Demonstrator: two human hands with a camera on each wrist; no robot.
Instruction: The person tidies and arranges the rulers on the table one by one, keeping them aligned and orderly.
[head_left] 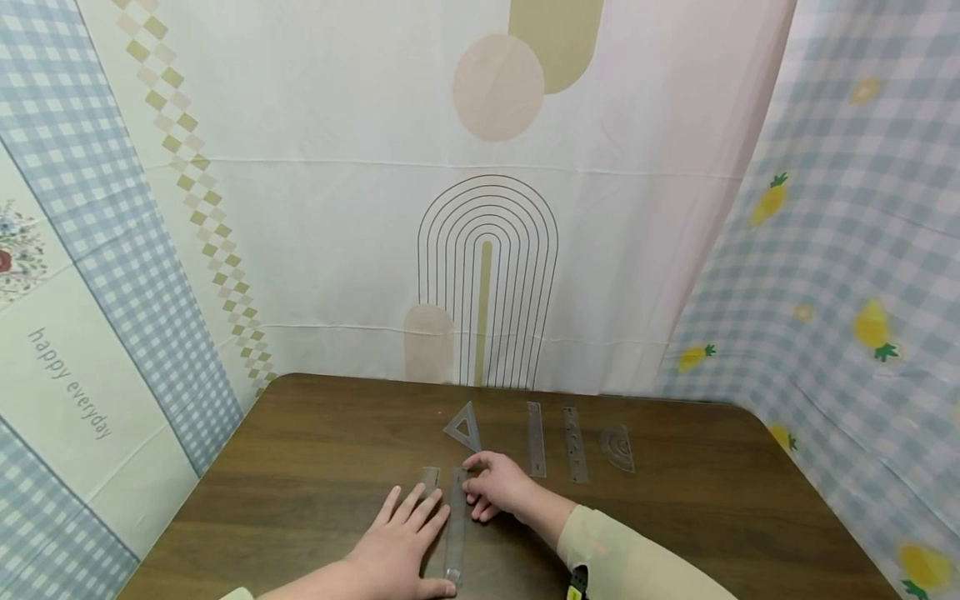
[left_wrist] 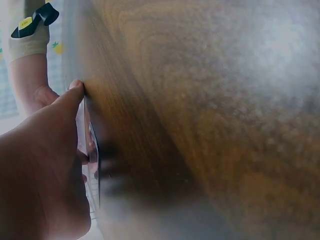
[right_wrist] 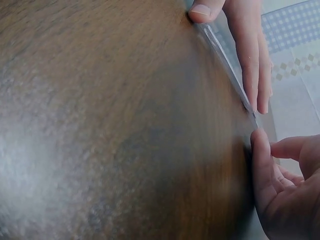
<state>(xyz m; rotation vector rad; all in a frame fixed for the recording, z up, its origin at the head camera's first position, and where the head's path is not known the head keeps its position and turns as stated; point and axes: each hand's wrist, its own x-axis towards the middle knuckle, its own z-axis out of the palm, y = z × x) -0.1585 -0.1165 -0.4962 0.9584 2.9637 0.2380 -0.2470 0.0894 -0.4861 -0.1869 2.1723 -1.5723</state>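
A long clear ruler [head_left: 456,533] lies on the table, pointing away from me, between my two hands. My left hand [head_left: 405,542] rests flat to its left with the fingers spread, the thumb at the ruler's near end. Under the left fingertips, a shorter clear piece with markings [head_left: 431,476] is partly covered. My right hand [head_left: 501,483] is at the long ruler's far end, its fingers loosely bent against the right edge. In the right wrist view, the right thumb [right_wrist: 262,167] lies along the tabletop where the clear ruler [right_wrist: 225,60] ends.
Beyond my hands lies a clear set square [head_left: 463,428]. Farther right are another clear ruler [head_left: 536,442], a stencil ruler with cut-outs [head_left: 574,446] and a clear protractor [head_left: 618,448]. The brown wooden table [head_left: 315,450] meets a patterned cloth [head_left: 337,250] at its back edge.
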